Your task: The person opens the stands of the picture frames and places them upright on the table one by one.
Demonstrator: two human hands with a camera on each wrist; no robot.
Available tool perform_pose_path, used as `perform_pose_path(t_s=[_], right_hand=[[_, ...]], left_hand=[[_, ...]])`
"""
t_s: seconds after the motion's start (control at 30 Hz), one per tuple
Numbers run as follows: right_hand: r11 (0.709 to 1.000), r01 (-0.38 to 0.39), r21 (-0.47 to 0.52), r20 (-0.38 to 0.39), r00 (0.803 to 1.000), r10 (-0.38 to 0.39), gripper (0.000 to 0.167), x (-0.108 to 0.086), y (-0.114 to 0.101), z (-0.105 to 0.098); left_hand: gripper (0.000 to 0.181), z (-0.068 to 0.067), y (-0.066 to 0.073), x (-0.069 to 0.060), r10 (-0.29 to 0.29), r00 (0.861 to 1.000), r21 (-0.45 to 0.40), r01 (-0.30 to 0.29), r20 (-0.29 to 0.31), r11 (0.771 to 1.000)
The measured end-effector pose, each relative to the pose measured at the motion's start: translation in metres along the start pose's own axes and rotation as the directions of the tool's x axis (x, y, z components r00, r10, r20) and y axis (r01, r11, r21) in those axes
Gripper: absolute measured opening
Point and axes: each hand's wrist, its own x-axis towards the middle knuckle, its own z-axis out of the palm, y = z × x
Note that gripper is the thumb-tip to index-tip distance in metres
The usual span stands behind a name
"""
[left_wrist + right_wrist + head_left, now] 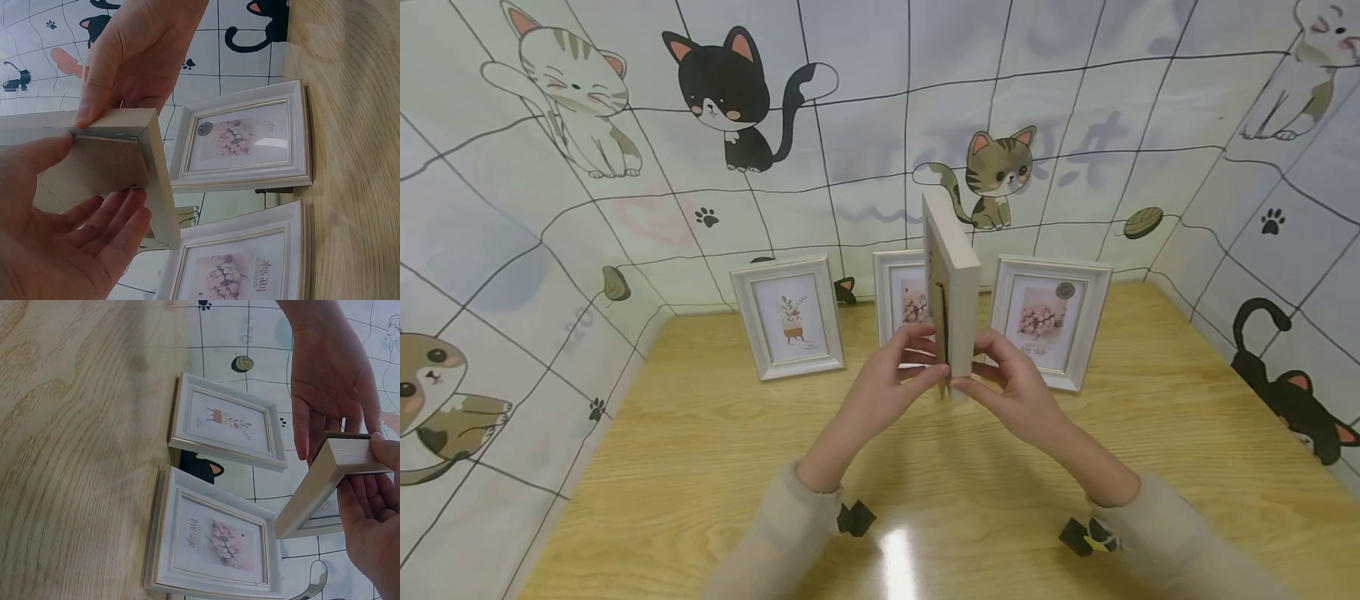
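Observation:
Both hands hold a picture frame (964,292) upright above the table, edge-on in the head view. My left hand (891,387) is at its back, thumb by the edge and fingertips on the brown back piece (103,162). On the glass side my right hand (1018,392) grips the frame, its thumb on the pale edge, as the right wrist view shows. Behind stand three white frames with gold inner lines: a potted-plant picture frame (790,317) at left, a flower picture frame (887,271) partly hidden in the middle, and another flower picture frame (1051,321) at right.
The wooden table (700,500) reaches back to a wall covering (865,125) printed with cats and grid lines, which also covers both sides. Black pieces (856,518) are fixed at the wrists of the beige sleeves (782,533).

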Motion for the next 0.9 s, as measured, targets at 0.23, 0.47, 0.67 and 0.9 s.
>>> perform_pose_path(t_s=[0.23, 0.47, 0.67, 0.9], right_hand=[[1.000, 0.005, -0.013, 0.003, 1.000, -0.005, 0.037, 0.001, -0.001, 0.002], [0.999, 0.024, -0.025, 0.004, 1.000, -0.024, 0.038, 0.002, -0.001, 0.000], [0.998, 0.038, -0.046, -0.001, 0.999, -0.038, 0.039, 0.001, -0.002, -0.003], [0.997, 0.042, -0.057, 0.009, 0.999, -0.041, 0.039, 0.000, -0.001, -0.005]], left_hand=[[0.052, -0.003, -0.001, -0.002, -0.013, 1.000, -0.002, 0.013, -0.009, 1.000], [0.050, -0.011, 0.000, -0.005, -0.007, 1.000, 0.028, 0.007, -0.021, 1.000], [0.045, -0.022, -0.001, -0.009, 0.004, 0.998, 0.048, -0.001, -0.056, 0.999], [0.041, -0.037, -0.003, -0.012, -0.010, 0.993, 0.050, 0.016, -0.117, 0.999]])
